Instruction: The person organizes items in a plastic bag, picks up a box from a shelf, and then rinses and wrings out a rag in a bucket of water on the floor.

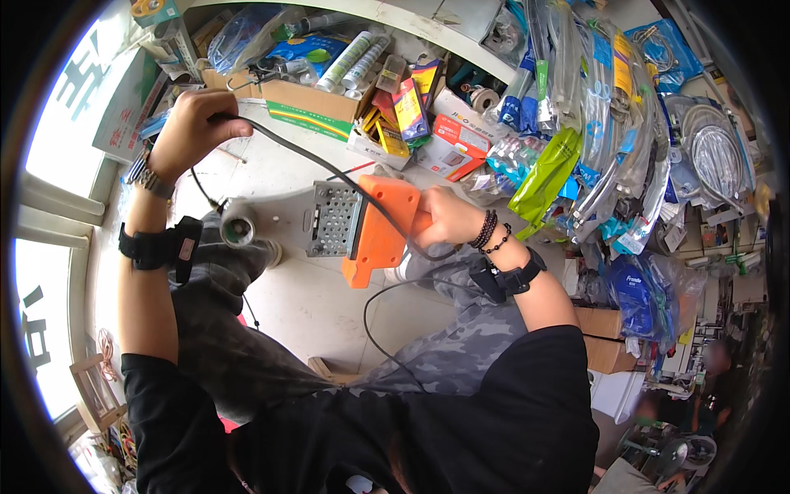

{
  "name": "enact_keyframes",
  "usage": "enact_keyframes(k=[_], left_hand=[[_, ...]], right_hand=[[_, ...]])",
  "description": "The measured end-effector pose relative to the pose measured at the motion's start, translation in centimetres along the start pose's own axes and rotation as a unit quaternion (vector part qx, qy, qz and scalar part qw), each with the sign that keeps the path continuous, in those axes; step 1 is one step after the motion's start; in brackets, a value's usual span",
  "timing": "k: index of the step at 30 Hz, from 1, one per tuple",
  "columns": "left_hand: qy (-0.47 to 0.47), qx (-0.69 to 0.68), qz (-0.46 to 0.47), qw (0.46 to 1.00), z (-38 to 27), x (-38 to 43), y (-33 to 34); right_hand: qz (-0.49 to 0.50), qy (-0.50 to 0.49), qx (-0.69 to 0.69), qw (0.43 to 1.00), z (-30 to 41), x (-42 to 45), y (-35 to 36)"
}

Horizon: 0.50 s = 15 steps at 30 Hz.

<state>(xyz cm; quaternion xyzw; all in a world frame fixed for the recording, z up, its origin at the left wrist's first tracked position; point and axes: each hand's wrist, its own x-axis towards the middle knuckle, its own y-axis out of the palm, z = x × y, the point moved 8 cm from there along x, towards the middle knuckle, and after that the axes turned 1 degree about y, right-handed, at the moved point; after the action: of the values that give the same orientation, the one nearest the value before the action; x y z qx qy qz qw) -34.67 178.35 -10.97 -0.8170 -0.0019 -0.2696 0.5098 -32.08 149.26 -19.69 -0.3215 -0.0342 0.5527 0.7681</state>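
Note:
An orange-handled tool (386, 228) with a perforated metal guard (336, 222) is in my right hand (447, 216), whose fingers are closed around its handle. It looks like a plastic pipe welding iron, held over the floor between my knees. A thick dark power cable (321, 157) arches across the orange body. My left hand (203, 126), raised at the upper left, pinches that cable between thumb and fingers. Left of the guard, a grey round fitting or die (238, 228) with a dark greenish inside sits at the end of a flat metal part (278, 216).
Cardboard boxes (308, 108) with sealant tubes (345, 62) stand ahead. Bagged hoses (598, 111) hang at the right. A thin black cord (367, 309) loops below the tool. Glass doors (49, 247) line the left; people (685, 407) are at the far lower right.

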Motion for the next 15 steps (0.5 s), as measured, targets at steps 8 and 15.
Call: enact_keyframes(k=[8,15], left_hand=[[-0.126,-0.192,0.039,0.972,0.9,0.3,5.9],[-0.065,-0.108,0.064,0.990,-3.8,2.6,7.7]], right_hand=[[-0.197,-0.053,0.396,0.896,-2.2,0.1,-2.9],[-0.445,0.072,0.226,0.864,-6.5,-3.0,-9.3]])
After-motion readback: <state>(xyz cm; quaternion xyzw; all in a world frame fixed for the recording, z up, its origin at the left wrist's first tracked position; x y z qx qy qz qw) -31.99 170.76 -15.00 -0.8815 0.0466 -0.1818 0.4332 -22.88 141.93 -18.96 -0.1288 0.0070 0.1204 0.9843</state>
